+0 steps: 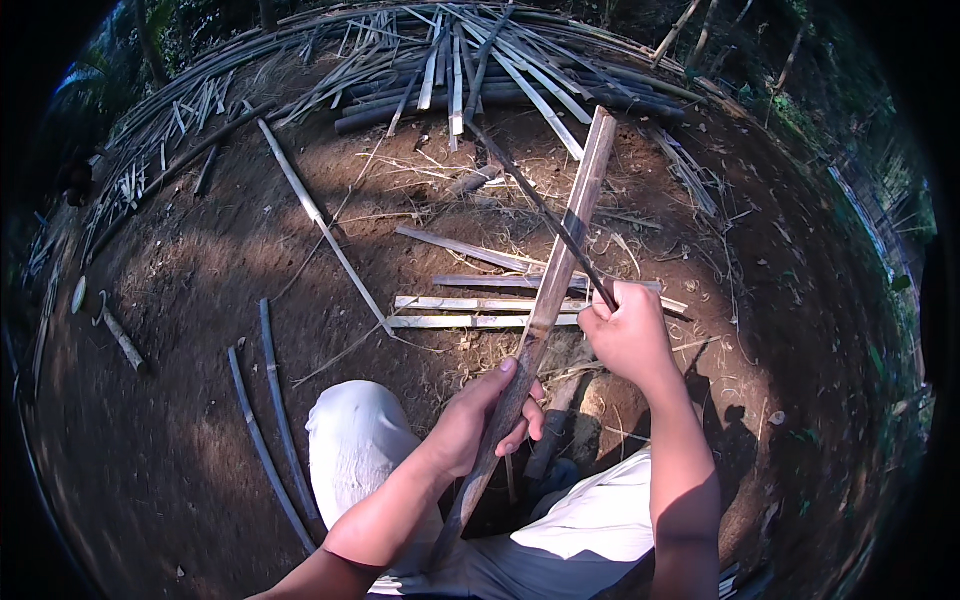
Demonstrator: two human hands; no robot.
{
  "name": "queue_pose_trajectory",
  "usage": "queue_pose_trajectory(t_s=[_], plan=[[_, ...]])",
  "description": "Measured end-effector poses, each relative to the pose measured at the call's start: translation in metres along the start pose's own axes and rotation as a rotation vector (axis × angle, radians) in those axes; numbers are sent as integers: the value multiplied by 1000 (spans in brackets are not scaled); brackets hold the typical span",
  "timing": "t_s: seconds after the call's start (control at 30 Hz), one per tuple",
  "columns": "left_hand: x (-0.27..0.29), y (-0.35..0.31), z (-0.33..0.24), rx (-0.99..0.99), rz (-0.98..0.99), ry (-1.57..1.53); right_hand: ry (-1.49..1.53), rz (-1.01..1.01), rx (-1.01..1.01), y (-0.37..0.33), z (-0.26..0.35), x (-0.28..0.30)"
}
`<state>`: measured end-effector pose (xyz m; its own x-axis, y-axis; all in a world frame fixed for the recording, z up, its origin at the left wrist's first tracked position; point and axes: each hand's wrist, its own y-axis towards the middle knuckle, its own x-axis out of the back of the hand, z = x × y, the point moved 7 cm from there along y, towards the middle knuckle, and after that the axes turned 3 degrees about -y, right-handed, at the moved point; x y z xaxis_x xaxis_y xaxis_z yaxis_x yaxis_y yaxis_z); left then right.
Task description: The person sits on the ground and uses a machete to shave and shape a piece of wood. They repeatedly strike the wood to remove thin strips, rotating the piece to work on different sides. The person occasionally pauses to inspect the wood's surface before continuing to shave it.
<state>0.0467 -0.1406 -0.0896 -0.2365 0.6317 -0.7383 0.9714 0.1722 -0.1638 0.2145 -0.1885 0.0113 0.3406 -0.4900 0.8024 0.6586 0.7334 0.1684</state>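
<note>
A long split bamboo slat (568, 235) slants up from between my thighs, its lower end near my lap and its upper end leaning away to the right. My left hand (488, 418) is wrapped round its lower part, the thumb on the front. My right hand (632, 332) is closed in a fist round the near end of a long, thin, dark blade that looks like a machete (532, 195). This blade points away to the upper left and crosses the bamboo slat; whether it touches the wood I cannot tell. Its handle is hidden in my fist.
Several split bamboo pieces (470, 304) lie crosswise on the soil (215, 290) beyond my knees. A large bamboo pile (420, 108) spreads across the back. One thin pole (292, 180) lies at the left. Two dark strips (268, 450) lie beside my left knee (362, 430).
</note>
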Motion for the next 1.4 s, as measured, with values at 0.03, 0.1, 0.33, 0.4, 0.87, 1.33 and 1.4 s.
queue_pose_trajectory(t_s=[0.03,0.1,0.33,0.4,0.87,1.33,1.4], plan=[[0,0,0,0,5,-21,60,13,-9,-1,0,-3],[-1,-1,0,-3,8,-60,311,31,-20,-5,5,-10],[-3,-1,2,30,38,-22,753,220,-184,-13,12,-29],[-7,0,3,49,-1,-39,831,181,-204,-13,14,-24],[-18,1,33,157,48,152,976,-330,-362,11,-70,43],[35,-29,-61,-745,-262,-53,899,686,-450,-51,-2,-52],[33,-35,-67,-822,-231,-67,763,726,-386,-56,2,-63]])
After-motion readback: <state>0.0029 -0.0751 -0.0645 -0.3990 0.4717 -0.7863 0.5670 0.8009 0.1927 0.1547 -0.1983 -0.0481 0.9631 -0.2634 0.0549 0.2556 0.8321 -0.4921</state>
